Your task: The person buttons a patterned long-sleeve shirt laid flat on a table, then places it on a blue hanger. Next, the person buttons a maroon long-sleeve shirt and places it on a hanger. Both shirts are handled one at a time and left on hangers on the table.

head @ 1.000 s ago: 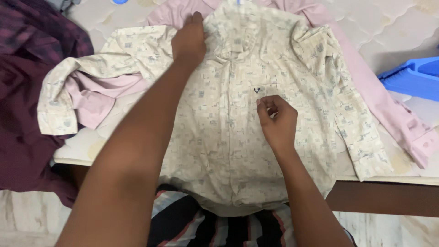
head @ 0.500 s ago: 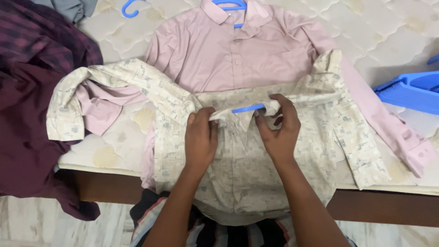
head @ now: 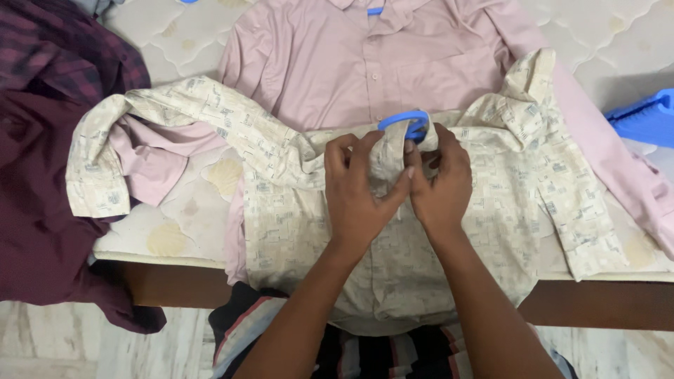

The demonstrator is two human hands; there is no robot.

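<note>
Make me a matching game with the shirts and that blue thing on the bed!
Things:
1. cream patterned shirt
2. plain pink button shirt
3. dark maroon checked shirt
4. blue plastic hanger hook

Places:
A. at the left, draped over the mattress edge
B. gripped at its collar by both hands
C. poking out just above the fingers
D. spread flat underneath, farther up the bed

Pairs: 1-B, 2-D, 3-A, 4-C

1. Under both hands: cream printed shirt (head: 484,189), thin matt cloth, creased.
2. At the fingertips: blue hanger (head: 407,123), smooth glossy plastic.
3. Beyond the hands: pink shirt (head: 351,63), smooth matt cloth.
4. Beneath: quilted mattress (head: 182,210), soft fabric.
</note>
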